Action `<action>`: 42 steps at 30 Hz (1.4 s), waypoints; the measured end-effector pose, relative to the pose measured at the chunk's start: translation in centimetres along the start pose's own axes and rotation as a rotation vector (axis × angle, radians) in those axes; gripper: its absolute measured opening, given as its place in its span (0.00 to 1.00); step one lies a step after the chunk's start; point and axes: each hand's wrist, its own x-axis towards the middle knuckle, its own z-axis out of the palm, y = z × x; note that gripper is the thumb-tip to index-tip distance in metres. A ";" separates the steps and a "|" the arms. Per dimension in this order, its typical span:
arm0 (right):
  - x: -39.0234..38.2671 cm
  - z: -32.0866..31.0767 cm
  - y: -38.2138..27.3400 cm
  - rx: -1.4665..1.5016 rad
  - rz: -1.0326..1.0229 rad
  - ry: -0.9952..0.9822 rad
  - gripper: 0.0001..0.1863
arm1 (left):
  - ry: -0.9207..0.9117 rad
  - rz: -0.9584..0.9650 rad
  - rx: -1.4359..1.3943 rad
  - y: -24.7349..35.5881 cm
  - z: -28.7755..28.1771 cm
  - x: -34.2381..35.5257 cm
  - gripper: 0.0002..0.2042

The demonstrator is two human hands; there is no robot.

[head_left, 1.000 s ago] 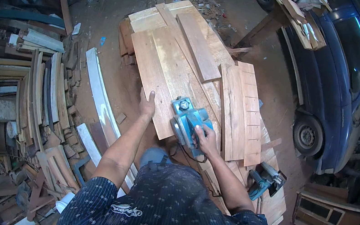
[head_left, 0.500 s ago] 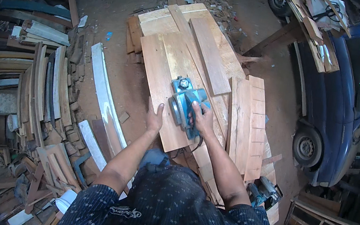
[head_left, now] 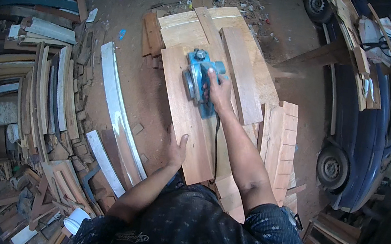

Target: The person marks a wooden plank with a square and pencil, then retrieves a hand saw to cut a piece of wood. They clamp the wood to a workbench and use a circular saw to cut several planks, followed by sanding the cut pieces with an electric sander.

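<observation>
A blue electric planer (head_left: 197,71) rests on a wide, light brown wooden board (head_left: 188,128), towards its far half. My right hand (head_left: 219,93) is closed round the planer's handle, and the black power cord (head_left: 216,147) trails back towards my body. My left hand (head_left: 176,150) grips the board's left edge near the close end, thumb on top and the other fingers mostly hidden at the side. The board lies on a pale wooden work surface (head_left: 254,75). To the right of the planer lies a narrower brown plank (head_left: 241,73).
Shorter planks (head_left: 279,133) lie right of the work surface. Long white-faced boards (head_left: 114,95) lie on the floor at left, beside stacked timber (head_left: 45,86). A dark blue car (head_left: 360,125) stands at right, near a wood-laden support (head_left: 359,60). Scraps (head_left: 237,0) litter the far floor.
My right hand has pushed the planer away from me along the board, straightening my arm. My left hand still holds the board's left edge. The view has shifted slightly.
</observation>
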 end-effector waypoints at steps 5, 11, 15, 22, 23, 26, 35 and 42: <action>6.8 2.7 -1.9 -0.068 -0.086 0.040 0.33 | -0.095 -0.165 0.041 2.7 -1.2 0.2 0.38; 12.5 4.9 -4.1 -0.100 -0.139 0.038 0.37 | -0.105 -0.146 0.010 2.1 -1.2 0.4 0.38; 13.9 5.4 -4.9 -0.086 -0.079 -0.006 0.34 | -0.089 -0.084 -0.008 1.0 -1.1 0.2 0.38; 8.3 2.9 -5.3 -0.047 0.063 -0.027 0.33 | -0.093 -0.122 -0.043 2.2 -1.5 0.6 0.37; 7.2 2.3 -4.8 -0.043 0.080 -0.024 0.33 | -0.091 -0.119 -0.034 2.3 -1.5 0.5 0.37; 3.7 0.3 -3.5 -0.020 0.111 -0.028 0.32 | -0.118 -0.106 -0.093 1.8 -1.5 0.5 0.37; -12.5 -7.6 2.4 0.047 0.212 -0.031 0.29 | 0.119 0.002 0.138 3.8 -0.1 7.3 0.42; -26.5 -14.1 7.4 0.116 0.222 -0.037 0.20 | 0.148 -0.152 0.192 6.2 0.1 11.7 0.57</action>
